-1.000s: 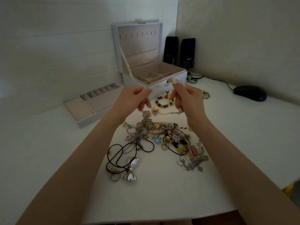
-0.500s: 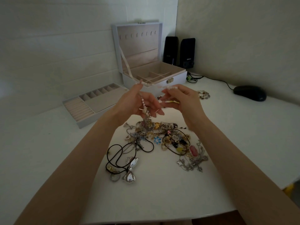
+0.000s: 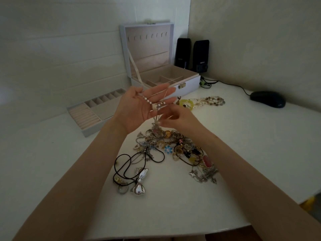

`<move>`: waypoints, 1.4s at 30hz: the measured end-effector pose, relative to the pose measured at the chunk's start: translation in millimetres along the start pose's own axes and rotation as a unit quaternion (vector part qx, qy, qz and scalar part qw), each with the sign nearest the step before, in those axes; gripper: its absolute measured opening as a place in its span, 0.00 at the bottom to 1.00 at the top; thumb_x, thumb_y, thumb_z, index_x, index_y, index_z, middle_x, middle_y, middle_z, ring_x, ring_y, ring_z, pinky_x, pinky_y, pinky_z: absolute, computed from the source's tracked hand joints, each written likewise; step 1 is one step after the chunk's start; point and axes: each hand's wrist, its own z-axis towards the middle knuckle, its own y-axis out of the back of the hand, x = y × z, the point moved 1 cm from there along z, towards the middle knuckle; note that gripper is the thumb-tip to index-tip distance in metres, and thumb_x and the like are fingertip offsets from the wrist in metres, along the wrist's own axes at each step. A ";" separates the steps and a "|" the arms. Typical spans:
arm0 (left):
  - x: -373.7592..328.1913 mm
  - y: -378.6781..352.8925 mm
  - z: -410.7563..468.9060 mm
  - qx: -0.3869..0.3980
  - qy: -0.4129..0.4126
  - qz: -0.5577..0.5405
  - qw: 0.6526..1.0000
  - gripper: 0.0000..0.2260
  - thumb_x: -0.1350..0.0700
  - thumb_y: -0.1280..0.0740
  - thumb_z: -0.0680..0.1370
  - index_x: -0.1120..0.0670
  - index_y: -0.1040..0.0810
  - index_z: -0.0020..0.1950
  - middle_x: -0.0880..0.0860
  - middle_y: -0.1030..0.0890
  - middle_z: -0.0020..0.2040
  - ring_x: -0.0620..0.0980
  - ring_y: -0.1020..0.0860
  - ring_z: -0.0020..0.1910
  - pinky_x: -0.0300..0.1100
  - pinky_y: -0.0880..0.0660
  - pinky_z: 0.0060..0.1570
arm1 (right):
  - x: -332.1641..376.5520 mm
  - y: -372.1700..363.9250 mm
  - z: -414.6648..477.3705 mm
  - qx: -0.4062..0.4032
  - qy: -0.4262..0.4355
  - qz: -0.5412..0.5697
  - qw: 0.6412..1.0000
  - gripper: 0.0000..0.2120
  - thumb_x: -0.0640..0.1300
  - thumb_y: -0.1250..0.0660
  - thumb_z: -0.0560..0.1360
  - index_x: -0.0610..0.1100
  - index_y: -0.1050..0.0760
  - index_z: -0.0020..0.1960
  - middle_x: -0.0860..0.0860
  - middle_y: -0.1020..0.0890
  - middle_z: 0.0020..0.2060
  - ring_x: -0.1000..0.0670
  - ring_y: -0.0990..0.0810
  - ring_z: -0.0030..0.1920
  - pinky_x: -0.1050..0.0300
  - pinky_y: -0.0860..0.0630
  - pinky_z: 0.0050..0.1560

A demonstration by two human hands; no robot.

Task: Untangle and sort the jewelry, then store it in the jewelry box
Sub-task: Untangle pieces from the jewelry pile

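Pearl-beaded thin-chain necklace [image 3: 148, 101] lies across the flat, outstretched fingers of the left hand [image 3: 139, 108] at mid-frame, while right hand [image 3: 177, 119] fingers pinch its hanging end above the heap of tangled jewelry [image 3: 173, 146]. Open white jewelry box [image 3: 191, 83] stands upper centre by the wall; bare white table [image 3: 165, 214] runs to the near edge.

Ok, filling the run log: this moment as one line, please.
step: untangling | left hand: open, pearl strand across palm | right hand: pinches strand's hanging part above pile | jewelry box: lid open
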 end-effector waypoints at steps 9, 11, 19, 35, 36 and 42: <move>-0.9 0.6 -4.0 -0.103 0.017 0.223 0.969 0.25 0.52 0.58 0.80 0.54 0.25 0.66 0.46 0.22 0.63 0.45 0.21 0.47 0.38 0.29 0.34 | 1.6 6.5 -3.9 -0.015 0.005 0.092 0.996 0.04 0.44 0.29 0.73 0.43 0.18 0.42 0.52 0.16 0.35 0.59 0.20 0.36 0.65 0.26 0.41; 0.4 1.4 -4.5 -0.130 0.009 0.260 0.957 0.25 0.52 0.57 0.80 0.53 0.24 0.64 0.45 0.21 0.62 0.46 0.22 0.52 0.36 0.29 0.30 | 1.5 7.9 -3.9 -0.045 0.016 0.110 0.993 0.05 0.43 0.30 0.73 0.41 0.19 0.44 0.52 0.18 0.29 0.56 0.21 0.33 0.67 0.26 0.38; 1.3 5.3 -2.3 -0.178 -0.011 0.301 0.937 0.25 0.54 0.56 0.80 0.55 0.21 0.60 0.50 0.18 0.58 0.49 0.18 0.51 0.34 0.30 0.27 | 0.1 14.9 -1.2 -0.139 0.045 0.170 0.975 0.06 0.40 0.33 0.75 0.42 0.20 0.40 0.51 0.18 0.30 0.54 0.20 0.35 0.62 0.23 0.42; 1.7 3.6 -2.3 -0.089 -0.040 0.308 0.946 0.25 0.54 0.56 0.80 0.60 0.22 0.60 0.53 0.18 0.56 0.57 0.28 0.51 0.50 0.36 0.50 | -1.8 11.5 -0.7 -0.090 0.025 0.138 0.986 0.03 0.39 0.28 0.72 0.41 0.21 0.40 0.55 0.21 0.25 0.58 0.24 0.27 0.66 0.24 0.34; 1.7 3.2 -2.8 -0.090 -0.042 0.321 0.942 0.25 0.54 0.56 0.80 0.59 0.21 0.59 0.54 0.17 0.55 0.58 0.26 0.51 0.51 0.35 0.51 | -1.8 11.6 -0.4 -0.093 0.030 0.141 0.985 0.03 0.39 0.29 0.72 0.41 0.21 0.40 0.53 0.20 0.27 0.58 0.23 0.29 0.66 0.23 0.35; 0.8 -0.7 -1.3 -0.094 -0.013 0.262 0.960 0.25 0.54 0.56 0.81 0.62 0.22 0.59 0.58 0.18 0.55 0.54 0.20 0.49 0.43 0.24 0.48 | -0.4 15.8 0.5 -0.115 0.054 0.171 0.977 0.04 0.39 0.31 0.74 0.41 0.23 0.41 0.50 0.18 0.34 0.55 0.21 0.35 0.60 0.23 0.43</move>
